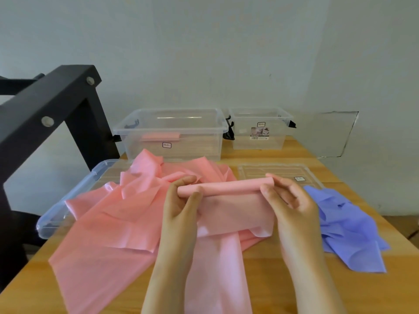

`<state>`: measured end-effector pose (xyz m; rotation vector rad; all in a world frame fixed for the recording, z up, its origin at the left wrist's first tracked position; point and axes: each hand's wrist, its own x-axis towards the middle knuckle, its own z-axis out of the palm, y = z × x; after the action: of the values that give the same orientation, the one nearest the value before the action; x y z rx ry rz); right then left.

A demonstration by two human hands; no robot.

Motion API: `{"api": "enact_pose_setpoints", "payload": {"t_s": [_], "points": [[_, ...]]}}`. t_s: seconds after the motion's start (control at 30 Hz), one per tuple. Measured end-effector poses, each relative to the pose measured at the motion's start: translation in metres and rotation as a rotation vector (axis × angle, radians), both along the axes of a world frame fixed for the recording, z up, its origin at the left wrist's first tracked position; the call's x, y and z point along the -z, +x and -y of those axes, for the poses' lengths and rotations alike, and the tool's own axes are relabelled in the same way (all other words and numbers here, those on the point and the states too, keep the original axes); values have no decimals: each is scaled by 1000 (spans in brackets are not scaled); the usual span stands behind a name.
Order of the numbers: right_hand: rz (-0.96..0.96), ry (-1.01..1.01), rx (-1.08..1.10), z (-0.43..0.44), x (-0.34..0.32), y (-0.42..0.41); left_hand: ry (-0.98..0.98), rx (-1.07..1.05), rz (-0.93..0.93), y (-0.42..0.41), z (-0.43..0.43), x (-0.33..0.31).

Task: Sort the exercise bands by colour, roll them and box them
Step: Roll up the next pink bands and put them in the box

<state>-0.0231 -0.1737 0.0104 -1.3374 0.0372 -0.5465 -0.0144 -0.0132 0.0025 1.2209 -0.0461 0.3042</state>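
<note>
gripped the left end of the half-made pink roll (226, 188) with the left hand (181, 205), thumb across the front and fingers curled behind; clasped the right end the same way with the right hand (288, 198). held it level between the two, most likely so that both ends would wind evenly and the turns sit tight. let the unrolled tail (217, 275) of that band hang down towards the body over the worktop (294, 264), with a good length not yet taken up; judged mid-roll, well short of boxing. heaped the loose pink bands (108, 214) to the left, partly over a clear lid (65, 205), and the purple bands (349, 225) apart on the right, just beside a second lid (281, 172): sorted by colour, by the look of it. stood a large clear box (192, 152) open at the back with one finished pink roll (161, 136) inside, within easy reach for the next one. set a smaller clear box (258, 143) just beside it, seemingly meant for the purple.
</note>
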Motion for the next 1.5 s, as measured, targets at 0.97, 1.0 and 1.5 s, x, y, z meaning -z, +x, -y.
{"api": "enact_pose_setpoints", "payload": {"t_s": [0.97,1.0,1.5], "points": [[-55,-125,-240,27,-2,-7,188,104,86,-7,-11,-4],[-63,-133,-251,29,-3,-8,192,109,81,-7,-12,-4],[-98,-126,-367,36,0,-9,222,224,99,-15,-26,-5]]}}
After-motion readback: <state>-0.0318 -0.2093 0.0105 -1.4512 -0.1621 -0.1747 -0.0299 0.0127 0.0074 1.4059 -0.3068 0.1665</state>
